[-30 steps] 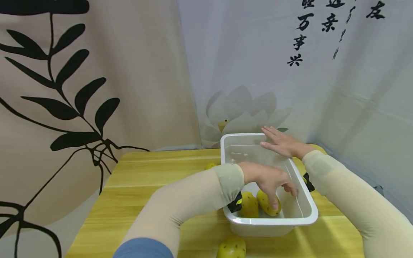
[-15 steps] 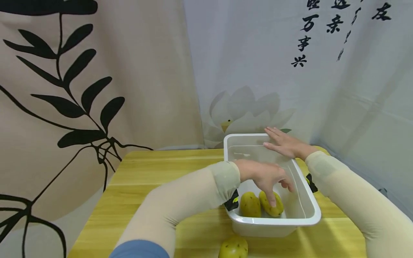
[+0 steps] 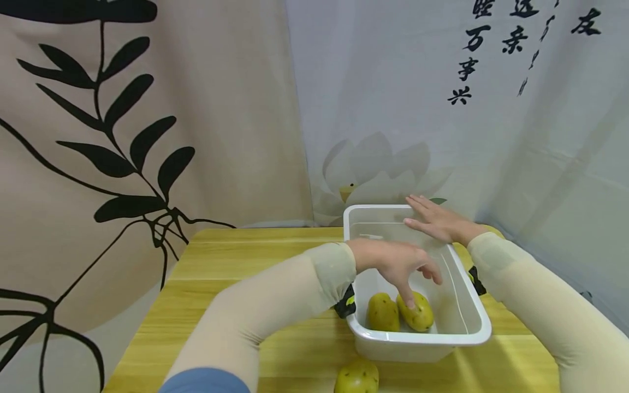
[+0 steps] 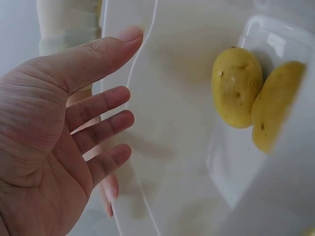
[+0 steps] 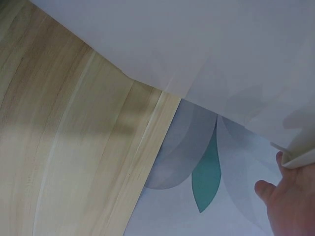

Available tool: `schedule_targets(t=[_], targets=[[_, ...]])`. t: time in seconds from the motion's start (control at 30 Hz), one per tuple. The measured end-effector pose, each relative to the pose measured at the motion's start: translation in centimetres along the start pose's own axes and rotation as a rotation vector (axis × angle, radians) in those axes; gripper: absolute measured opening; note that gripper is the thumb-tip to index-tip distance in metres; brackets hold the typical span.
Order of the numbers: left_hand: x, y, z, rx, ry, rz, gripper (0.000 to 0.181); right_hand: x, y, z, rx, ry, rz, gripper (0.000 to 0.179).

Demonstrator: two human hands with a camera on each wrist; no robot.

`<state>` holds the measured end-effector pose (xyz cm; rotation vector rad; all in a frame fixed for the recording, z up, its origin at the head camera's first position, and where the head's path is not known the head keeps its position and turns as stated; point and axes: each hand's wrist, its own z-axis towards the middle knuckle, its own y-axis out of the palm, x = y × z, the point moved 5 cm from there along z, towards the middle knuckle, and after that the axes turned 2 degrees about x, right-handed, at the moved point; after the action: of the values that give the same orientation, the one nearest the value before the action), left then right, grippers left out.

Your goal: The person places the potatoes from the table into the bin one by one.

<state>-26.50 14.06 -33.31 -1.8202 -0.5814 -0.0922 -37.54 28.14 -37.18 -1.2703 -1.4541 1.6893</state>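
Observation:
Two yellow potatoes with dark specks, a left potato (image 3: 383, 312) and a right potato (image 3: 419, 316), lie side by side at the near end of a white plastic box (image 3: 422, 339). My left hand (image 3: 400, 265) reaches over the box above them, palm facing right, thumb pointing down and fingers loosely bent. Nothing is in its grasp; the left wrist view shows the hand (image 4: 64, 128) apart from the potatoes (image 4: 237, 88). My right hand (image 3: 439, 221) rests at the far right corner of the box, fingers stretched out over the rim. In the right wrist view, only part of that hand (image 5: 290, 201) shows.
Another potato (image 3: 357, 376) sits on the wooden table (image 3: 236, 273), just in front of the box. A hanging cloth (image 3: 226, 120) with printed leaves and lettering stands right behind the table's far edge. Both sleeved forearms reach across the near side.
My left hand has drifted left and slightly up, away from the right potato. The right hand stays at the rim, and the potatoes hold their places. The head view has shifted a little left.

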Motion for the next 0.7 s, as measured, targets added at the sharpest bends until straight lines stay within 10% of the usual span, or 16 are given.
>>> schedule_targets(t=[0.7], targets=[[-2.6,-2.8,-6.2,0.197,-0.011,-0.011,0.065,-0.2,0.0,0.0,0.009,0.014,0.017,0.08]])
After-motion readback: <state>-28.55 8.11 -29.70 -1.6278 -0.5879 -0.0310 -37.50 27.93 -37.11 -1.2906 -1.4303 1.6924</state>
